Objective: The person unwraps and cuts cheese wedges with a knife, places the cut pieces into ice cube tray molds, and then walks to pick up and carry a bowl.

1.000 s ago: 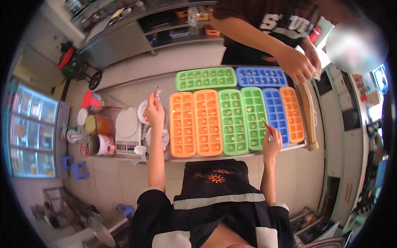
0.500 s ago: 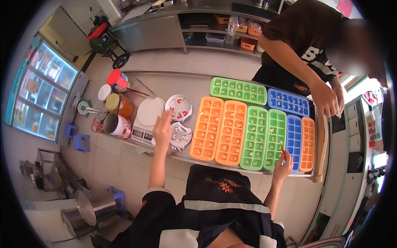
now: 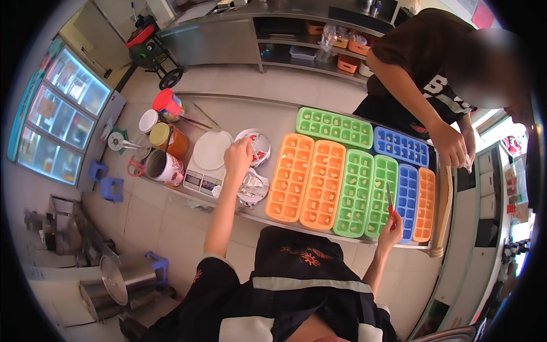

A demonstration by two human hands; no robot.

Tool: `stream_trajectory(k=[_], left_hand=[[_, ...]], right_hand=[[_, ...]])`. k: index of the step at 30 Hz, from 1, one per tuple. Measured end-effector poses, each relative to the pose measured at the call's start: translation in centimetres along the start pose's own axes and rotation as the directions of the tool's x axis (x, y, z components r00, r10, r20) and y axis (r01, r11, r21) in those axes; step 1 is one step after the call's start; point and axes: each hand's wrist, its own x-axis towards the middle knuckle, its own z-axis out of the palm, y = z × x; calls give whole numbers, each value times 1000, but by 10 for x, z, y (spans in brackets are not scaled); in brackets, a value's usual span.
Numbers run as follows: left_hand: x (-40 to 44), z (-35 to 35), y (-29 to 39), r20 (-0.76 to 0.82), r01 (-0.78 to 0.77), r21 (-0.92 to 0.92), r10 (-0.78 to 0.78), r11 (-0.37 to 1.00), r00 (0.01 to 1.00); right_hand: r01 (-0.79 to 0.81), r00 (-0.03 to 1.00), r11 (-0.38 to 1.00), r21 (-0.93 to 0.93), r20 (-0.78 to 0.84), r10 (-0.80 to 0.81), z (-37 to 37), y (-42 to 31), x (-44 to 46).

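Your right hand (image 3: 390,229) wrapped round red-handled blade (image 3: 390,200): long axis forward, tip ahead of grip, slightly left. Left hand (image 3: 238,156): can't tell hold.

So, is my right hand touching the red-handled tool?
Touching. The head view shows your right hand gripping the red-handled tool by its handle, the thin blade sticking out beyond the hand.

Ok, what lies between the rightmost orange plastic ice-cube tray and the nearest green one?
A long blue plastic ice-cube tray, as the head view shows.
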Motion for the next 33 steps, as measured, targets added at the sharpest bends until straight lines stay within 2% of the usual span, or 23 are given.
stream_trajectory(k=[1, 2, 4, 5, 6, 8, 9, 10, 12, 13, 14, 15, 16, 17, 18, 19, 21, 24, 26, 27, 29, 31, 33], left_hand=[[13, 5, 2, 135, 109, 105, -123, 988, 983], [23, 10, 6, 255, 194, 223, -249, 955, 934], [33, 30, 1, 286, 158, 280, -240, 947, 928], [35, 39, -2, 306, 136, 344, -248, 929, 919], [38, 43, -4, 305, 164, 346, -276, 924, 912], [41, 50, -16, 301, 137, 328, -241, 935, 923], [40, 50, -16, 277, 138, 328, -235, 934, 932], [36, 51, -14, 289, 118, 318, -214, 941, 933], [29, 32, -4, 74, 131, 179, -146, 975, 987], [27, 22, 0, 83, 116, 179, -132, 977, 988], [27, 12, 3, 124, 240, -81, -229, 967, 965], [24, 3, 6, 191, 361, -326, -313, 874, 930], [19, -3, 12, 239, 360, -533, -272, 766, 932], [13, -8, 24, 243, 358, -531, -267, 768, 933], [6, -12, 41, 363, 444, -749, -256, 493, 896], [-3, -14, 59, 472, 503, -851, -200, 151, 859], [-23, -12, 96, 444, 449, -889, -65, 96, 894], [-42, -16, 145, 484, 481, -874, 41, 61, 874], [-54, -4, 154, 536, 571, -806, 219, -155, 815], [-58, -3, 163, 541, 580, -800, 231, -155, 809], [-62, -10, 181, 590, 600, -754, 124, -267, 798], [-65, -9, 187, 633, 637, -729, 105, -250, 767], [-71, -4, 186, 575, 592, -795, 147, -132, 805]], right_hand=[[-5, 1000, 1000, -6, -10, 5, -1, 0, -1], [-44, 999, 997, 69, 17, 43, 0, -1, -2], [-111, 993, 974, 196, 67, 99, -2, 6, -3], [-70, 997, 963, 261, 48, 59, 2, 23, -3], [-192, 981, 927, 323, 103, 167, -1, 26, -5], [-407, 913, 798, 444, 186, 362, -5, 8, -10], [-476, 880, 765, 434, 249, 405, -10, 1, -12], [-464, 885, 776, 427, 261, 386, -11, 1, -14], [-457, 888, 780, 427, 263, 376, -11, -1, -17], [-390, 915, 849, 357, 255, 313, -11, -3, -20], [-315, 935, 906, 281, 257, 245, -10, -6, -23], [-323, 934, 904, 282, 252, 255, -10, -12, -26], [-338, 910, 897, 286, 341, 234, -9, -20, -29], [-352, 880, 890, 288, 427, 210, -6, -29, -33], [-361, 856, 882, 303, 484, 183, -1, -36, -37], [-370, 828, 873, 317, 538, 155, 5, -46, -41], [-397, 809, 815, 422, 581, 93, 21, -61, -50], [-411, 798, 767, 493, 602, 41, 31, -94, -49], [-370, 787, 769, 521, 615, -38, 34, -101, -50], [-372, 794, 769, 520, 608, -27, 34, -106, -50], [-301, 844, 749, 590, 530, -79, 30, -113, -50], [-271, 832, 809, 522, 550, -77, 26, -108, -49], [-113, 875, 877, 468, 465, -136, 22, -108, -47]])
